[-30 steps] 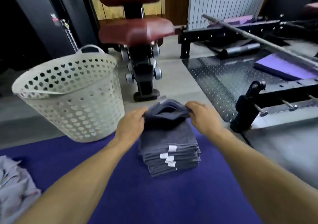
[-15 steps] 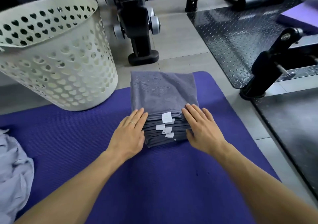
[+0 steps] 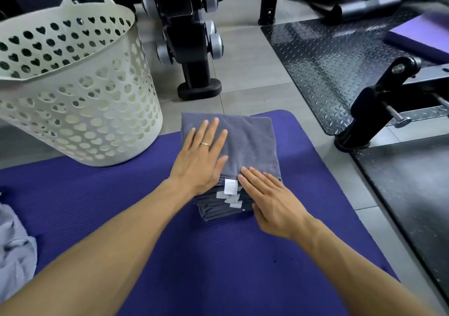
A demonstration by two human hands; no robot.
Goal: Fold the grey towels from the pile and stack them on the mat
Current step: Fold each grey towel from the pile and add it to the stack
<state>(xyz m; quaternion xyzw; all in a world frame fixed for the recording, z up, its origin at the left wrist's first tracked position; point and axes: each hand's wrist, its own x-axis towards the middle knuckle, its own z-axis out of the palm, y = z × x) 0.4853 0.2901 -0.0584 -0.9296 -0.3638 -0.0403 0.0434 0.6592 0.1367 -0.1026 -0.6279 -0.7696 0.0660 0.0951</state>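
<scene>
Smoothing the top towel is the step in hand, and it goes well only if the pressure stays flat and even.

At the far left edge, a crumpled pale grey heap (image 3: 14, 250) lies on the mat (image 3: 97, 206); it is probably the pile of unfolded towels, though only a corner of it shows. Behind it a white basket (image 3: 73, 84) stands partly on the mat's far edge.

The left hand (image 3: 201, 160) lies palm down on the stack (image 3: 243, 150), fingers straight and spread, gripping nothing, pressing the left half of the top towel. Sweep it outward from the centre, not toward the body, so the fold does not ruck up.

The stack sits at the mat's far middle, its white tags (image 3: 230, 194) facing the person. The edges look fairly square; the tags step down a little to the right, so the lower towels may be slightly offset.

The right hand (image 3: 272, 204) rests flat against the near right corner, fingers straight and together, holding nothing. Use it as a stop: keep it against the side while the left hand presses, so the towels do not slide. Press lightly; a tall soft stack leans under a hard push.

Right of the mat lie black checker plate (image 3: 328, 60) and a bench frame (image 3: 379, 101).
</scene>
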